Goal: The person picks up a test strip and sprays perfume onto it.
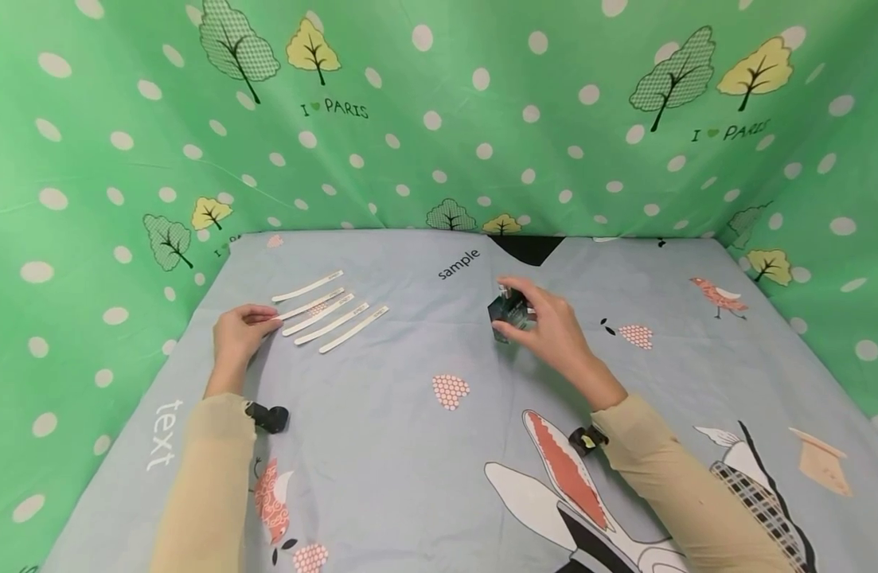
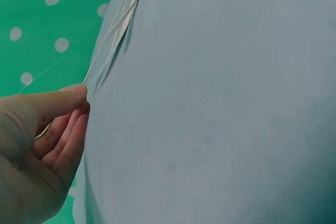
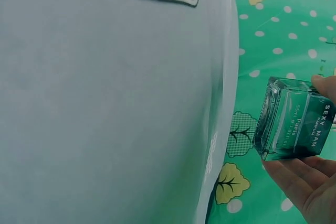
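My left hand (image 1: 239, 341) is at the left of the cloth, thumb and fingertips pinching the near end of a thin white paper test strip (image 1: 306, 306). In the left wrist view that strip (image 2: 95, 60) shows almost edge-on, rising from the fingertips. Several similar strips lie slanted side by side, among them the far strip (image 1: 308, 286) and the rightmost strip (image 1: 353, 329). My right hand (image 1: 556, 326) grips a dark green glass perfume bottle (image 1: 501, 316) between thumb and fingers. The right wrist view shows the bottle (image 3: 294, 124) tilted, with "SEXY MAN" lettering on it.
A pale blue-grey printed cloth (image 1: 381, 430) covers the table. Green dotted curtains (image 1: 439, 151) hang behind it and at both sides. Black wrist cameras sit on both wrists, one at the left cuff (image 1: 269, 417) and one at the right (image 1: 586, 440).
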Demonstrator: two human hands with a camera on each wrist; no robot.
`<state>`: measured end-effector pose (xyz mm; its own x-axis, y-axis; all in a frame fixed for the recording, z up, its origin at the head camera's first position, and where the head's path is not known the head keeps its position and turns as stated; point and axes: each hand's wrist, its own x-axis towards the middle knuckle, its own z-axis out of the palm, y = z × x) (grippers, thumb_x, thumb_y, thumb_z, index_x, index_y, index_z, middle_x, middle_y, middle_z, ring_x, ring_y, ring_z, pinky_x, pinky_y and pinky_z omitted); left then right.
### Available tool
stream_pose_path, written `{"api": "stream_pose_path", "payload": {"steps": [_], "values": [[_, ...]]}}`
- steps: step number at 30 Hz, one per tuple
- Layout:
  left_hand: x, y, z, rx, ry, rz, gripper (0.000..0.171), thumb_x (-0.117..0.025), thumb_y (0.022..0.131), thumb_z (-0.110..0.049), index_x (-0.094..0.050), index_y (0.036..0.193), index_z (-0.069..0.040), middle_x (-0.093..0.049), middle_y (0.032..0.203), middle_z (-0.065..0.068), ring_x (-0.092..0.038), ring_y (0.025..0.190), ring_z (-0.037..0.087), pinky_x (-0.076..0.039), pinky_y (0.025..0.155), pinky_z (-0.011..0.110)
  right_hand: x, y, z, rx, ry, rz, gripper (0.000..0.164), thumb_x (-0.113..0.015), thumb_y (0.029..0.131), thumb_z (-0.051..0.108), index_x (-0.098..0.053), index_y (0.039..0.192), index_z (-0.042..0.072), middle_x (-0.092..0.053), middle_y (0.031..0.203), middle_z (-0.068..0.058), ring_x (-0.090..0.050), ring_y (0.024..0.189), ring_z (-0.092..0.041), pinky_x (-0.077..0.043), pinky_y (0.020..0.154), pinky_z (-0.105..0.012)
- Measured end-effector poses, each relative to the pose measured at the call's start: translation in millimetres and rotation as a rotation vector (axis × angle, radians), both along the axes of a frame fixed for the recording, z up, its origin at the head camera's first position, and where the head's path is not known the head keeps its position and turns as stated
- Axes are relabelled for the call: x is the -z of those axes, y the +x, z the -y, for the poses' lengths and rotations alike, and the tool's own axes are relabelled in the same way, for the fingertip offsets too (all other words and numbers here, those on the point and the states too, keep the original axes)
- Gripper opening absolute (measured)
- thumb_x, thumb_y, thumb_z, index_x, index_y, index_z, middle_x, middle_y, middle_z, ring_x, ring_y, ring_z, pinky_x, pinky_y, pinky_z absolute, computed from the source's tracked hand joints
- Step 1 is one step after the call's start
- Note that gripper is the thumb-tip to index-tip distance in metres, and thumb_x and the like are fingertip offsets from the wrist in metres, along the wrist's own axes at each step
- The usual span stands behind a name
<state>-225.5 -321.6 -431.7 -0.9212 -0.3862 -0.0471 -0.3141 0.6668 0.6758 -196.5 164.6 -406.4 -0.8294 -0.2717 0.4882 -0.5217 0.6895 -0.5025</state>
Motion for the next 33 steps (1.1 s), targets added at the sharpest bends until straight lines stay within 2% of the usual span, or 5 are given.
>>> {"api": "stream_pose_path", "payload": {"steps": [4,7,18,25,33], "values": [[-7.4,1.0,1.5,0.011,0.025,-0.031,0.033,-0.074,0.091,-0.024,-0.070,0.118,-0.007,-0.072,0.093,-0.005,-0.052,0.068,-0.011,-0.044,0.062,0.011,0.3,0.1,-0.4,0.004,0.003,-0.002,0.063,-0.083,0.082,0.028,-0.055,0.138,0.024,-0.071,0.120,-0.015,-0.072,0.095,-0.030,-0.062,0.077,-0.043],[-13.4,0.2,1.4,0.034,0.045,-0.064,0.032,-0.075,0.090,-0.023,-0.071,0.117,-0.006,-0.062,0.078,-0.023,-0.053,0.066,-0.014,-0.044,0.063,0.008,0.2,0.0,-0.8,0.006,0.007,-0.005,0.063,-0.083,0.082,0.029,-0.055,0.138,0.024,-0.071,0.120,-0.015,-0.072,0.095,-0.030,-0.062,0.076,-0.044],[-33.9,-3.6,-17.0,0.080,0.042,-0.123,0.032,-0.075,0.090,-0.022,-0.071,0.116,-0.004,-0.074,0.097,0.000,-0.055,0.067,-0.016,-0.046,0.063,0.006,-0.6,-1.6,-0.8,0.005,0.016,-0.020,0.064,-0.084,0.081,0.028,-0.055,0.138,0.023,-0.071,0.121,-0.018,-0.072,0.094,-0.031,-0.061,0.073,-0.044],[-45.5,-4.6,-36.6,0.116,0.045,-0.146,0.033,-0.074,0.091,-0.021,-0.070,0.118,-0.003,-0.072,0.115,0.019,-0.054,0.069,-0.015,-0.047,0.067,0.006,-1.5,-1.7,-0.7,0.002,0.013,-0.024,0.064,-0.084,0.081,0.027,-0.055,0.138,0.023,-0.070,0.122,-0.017,-0.072,0.093,-0.031,-0.061,0.072,-0.044],[-54.1,-4.8,-56.6,0.148,0.060,-0.183,0.030,-0.073,0.092,-0.022,-0.071,0.116,-0.004,-0.072,0.115,0.019,-0.055,0.072,-0.015,-0.048,0.071,0.008,-3.1,-1.5,-0.2,0.007,0.008,-0.028,0.064,-0.084,0.081,0.027,-0.055,0.138,0.023,-0.070,0.124,-0.016,-0.072,0.092,-0.030,-0.061,0.071,-0.043]]}}
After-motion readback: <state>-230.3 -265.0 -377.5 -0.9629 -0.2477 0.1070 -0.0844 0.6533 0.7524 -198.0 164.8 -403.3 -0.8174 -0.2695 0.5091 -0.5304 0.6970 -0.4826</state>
